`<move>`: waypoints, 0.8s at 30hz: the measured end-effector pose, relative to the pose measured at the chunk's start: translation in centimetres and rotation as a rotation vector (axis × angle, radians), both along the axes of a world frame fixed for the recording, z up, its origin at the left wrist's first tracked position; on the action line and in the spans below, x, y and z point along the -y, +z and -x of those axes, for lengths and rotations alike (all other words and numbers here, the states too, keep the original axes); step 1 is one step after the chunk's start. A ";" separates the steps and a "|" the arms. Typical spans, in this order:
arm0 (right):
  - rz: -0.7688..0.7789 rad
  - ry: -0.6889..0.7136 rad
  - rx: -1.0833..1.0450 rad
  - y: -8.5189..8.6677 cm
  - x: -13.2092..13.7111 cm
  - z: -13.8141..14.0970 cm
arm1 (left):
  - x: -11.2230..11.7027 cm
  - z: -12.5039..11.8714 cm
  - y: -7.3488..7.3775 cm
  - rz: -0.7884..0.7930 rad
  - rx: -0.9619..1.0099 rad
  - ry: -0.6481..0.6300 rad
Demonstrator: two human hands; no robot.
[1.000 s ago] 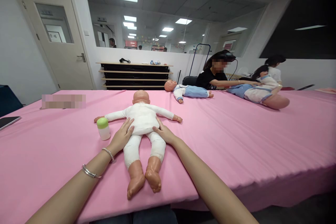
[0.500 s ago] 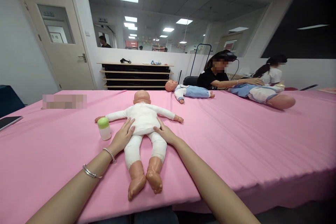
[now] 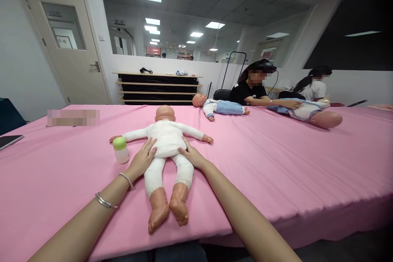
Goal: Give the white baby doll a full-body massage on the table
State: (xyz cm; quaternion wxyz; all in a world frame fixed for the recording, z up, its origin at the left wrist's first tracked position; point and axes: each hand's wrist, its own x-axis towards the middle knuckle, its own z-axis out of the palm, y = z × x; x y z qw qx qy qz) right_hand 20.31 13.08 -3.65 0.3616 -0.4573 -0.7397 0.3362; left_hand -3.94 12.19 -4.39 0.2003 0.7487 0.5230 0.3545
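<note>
A baby doll (image 3: 166, 139) with a white cloth body lies face down on the pink-covered table, head away from me, arms spread out and feet toward me. My left hand (image 3: 142, 159) rests along the left side of its waist, fingers stretched out and thumb over the lower back. On the other side, my right hand (image 3: 193, 154) lies against the waist with the fingers extended and the thumb on the back. Both hands touch the doll without closing round it. Just left of my left hand stands a small bottle (image 3: 120, 150) with a green cap.
Pink cloth (image 3: 264, 159) covers the table. Farther back lies another doll (image 3: 225, 107) in blue and white. At right, a co-worker (image 3: 250, 86) handles a third doll (image 3: 327, 119); another person (image 3: 316, 84) sits beyond. A phone or tablet (image 3: 10, 142) lies at the left edge.
My hands and the doll keep the same places relative to each other. The co-worker's hand has shifted on the blue-clothed doll. The view has moved slightly.
</note>
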 end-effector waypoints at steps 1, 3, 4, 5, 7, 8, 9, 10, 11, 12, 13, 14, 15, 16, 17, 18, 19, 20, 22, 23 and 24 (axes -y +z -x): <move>0.009 -0.006 0.003 0.0 0.0 0.0 | 0.0 0.0 0.0 -0.004 -0.003 0.002; 0.018 -0.014 0.002 0.0 0.0 0.0 | 0.0 0.0 0.0 -0.008 -0.007 0.006; 0.015 -0.013 -0.001 -0.1 0.0 0.0 | 0.0 0.0 0.0 -0.008 -0.007 0.006; 0.010 -0.012 -0.003 -0.1 0.0 0.0 | 0.1 0.0 0.1 -0.006 -0.005 0.005; 0.000 -0.008 -0.003 0.0 0.0 0.0 | 0.1 0.0 0.1 0.003 0.003 -0.002; -0.004 -0.005 -0.001 0.0 0.0 0.0 | 0.1 0.0 0.1 0.006 0.007 -0.006; -0.005 0.000 0.001 0.0 0.0 0.0 | 0.1 0.0 0.1 0.009 0.009 -0.009; -0.003 0.005 0.002 0.0 0.0 0.0 | 0.1 0.0 0.1 0.010 0.012 -0.009; 0.001 0.007 0.001 0.1 0.0 0.0 | 0.0 0.0 0.0 0.008 0.013 -0.007; 0.008 0.007 -0.002 0.1 0.1 0.0 | 0.0 0.0 0.0 0.003 0.014 -0.006; 0.014 0.005 -0.007 0.1 0.1 0.0 | 0.0 0.0 0.0 -0.004 0.014 -0.004; 0.018 0.003 -0.013 0.1 0.1 0.0 | 0.0 0.0 -0.1 -0.011 0.013 -0.002; 0.020 0.001 -0.021 0.1 0.1 0.0 | -0.1 0.0 -0.1 -0.017 0.012 0.000; 0.021 -0.001 -0.026 0.1 0.1 0.0 | -0.1 0.0 -0.1 -0.020 0.010 0.002; 0.023 0.001 -0.028 0.1 0.1 0.0 | 0.0 0.0 -0.1 -0.020 0.009 0.001; 0.023 0.002 -0.028 0.1 0.1 0.0 | 0.0 0.0 0.0 -0.018 0.007 0.001; 0.024 0.003 -0.025 0.1 0.0 0.0 | 0.0 0.0 0.0 -0.016 0.006 0.001; 0.025 0.002 -0.023 0.0 0.0 0.0 | 0.1 0.0 0.1 -0.011 0.004 0.000; 0.028 -0.008 -0.021 0.0 0.0 0.0 | 0.1 0.0 0.2 -0.003 0.000 0.002; 0.030 -0.013 -0.022 0.0 -0.1 0.0 | 0.1 0.0 0.2 -0.001 -0.002 0.004; 0.031 -0.015 -0.023 0.0 -0.1 0.0 | 0.1 0.0 0.2 0.001 -0.004 0.005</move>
